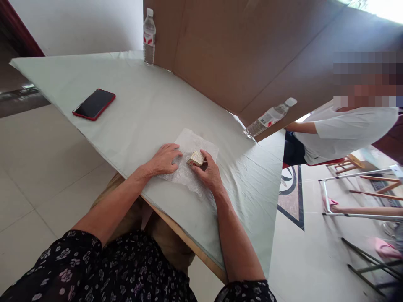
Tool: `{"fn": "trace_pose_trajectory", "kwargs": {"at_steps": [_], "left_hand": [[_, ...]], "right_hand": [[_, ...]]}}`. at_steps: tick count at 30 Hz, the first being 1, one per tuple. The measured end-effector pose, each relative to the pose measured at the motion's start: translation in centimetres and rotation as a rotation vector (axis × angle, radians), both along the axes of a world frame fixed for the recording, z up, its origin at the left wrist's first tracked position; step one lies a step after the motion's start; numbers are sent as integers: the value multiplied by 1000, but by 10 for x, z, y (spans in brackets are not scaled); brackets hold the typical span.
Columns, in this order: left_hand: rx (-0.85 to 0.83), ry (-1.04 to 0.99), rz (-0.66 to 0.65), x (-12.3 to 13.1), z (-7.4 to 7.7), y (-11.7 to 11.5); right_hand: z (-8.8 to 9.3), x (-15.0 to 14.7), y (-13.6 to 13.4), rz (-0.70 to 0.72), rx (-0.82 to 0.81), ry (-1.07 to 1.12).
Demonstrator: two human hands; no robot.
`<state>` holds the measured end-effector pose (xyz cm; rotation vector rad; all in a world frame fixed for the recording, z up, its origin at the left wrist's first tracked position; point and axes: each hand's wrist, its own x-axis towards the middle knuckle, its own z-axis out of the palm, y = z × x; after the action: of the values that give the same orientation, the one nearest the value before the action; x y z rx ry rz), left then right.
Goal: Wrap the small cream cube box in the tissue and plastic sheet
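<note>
A small cream-coloured box (197,158) with printed sides sits over a sheet of bubble wrap (185,178) on the covered table. My right hand (210,173) grips this box between thumb and fingers at its right side. To the left, my left hand (165,159) rests at the edge of the bubble wrap, its fingers curved and apart with nothing between them. The wrap lies spread out, crumpled along its near edge.
A phone in a red case (95,104) lies at the left of the table (132,105). Two water bottles, one upright (149,40) and one that looks tilted (269,118), stand against a brown cardboard panel (214,54). A person in a white shirt (349,130) sits at the right.
</note>
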<state>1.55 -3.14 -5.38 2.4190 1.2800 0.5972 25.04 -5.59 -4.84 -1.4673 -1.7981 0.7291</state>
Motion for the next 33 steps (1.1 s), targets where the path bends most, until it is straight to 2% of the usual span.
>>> {"fn": "trace_pose_trajectory", "kwargs": {"at_steps": [4,13,33], "left_hand": [[6,13,6,1,0,0],[-6,31,4,1,0,-1],[17,-12,7,0,-4,-1]], "right_hand": [[0,-2,-5,-40,36,29],[-9,-9,-5,-13,74,-37],[-12,-10,-4,-15,97,6]]}}
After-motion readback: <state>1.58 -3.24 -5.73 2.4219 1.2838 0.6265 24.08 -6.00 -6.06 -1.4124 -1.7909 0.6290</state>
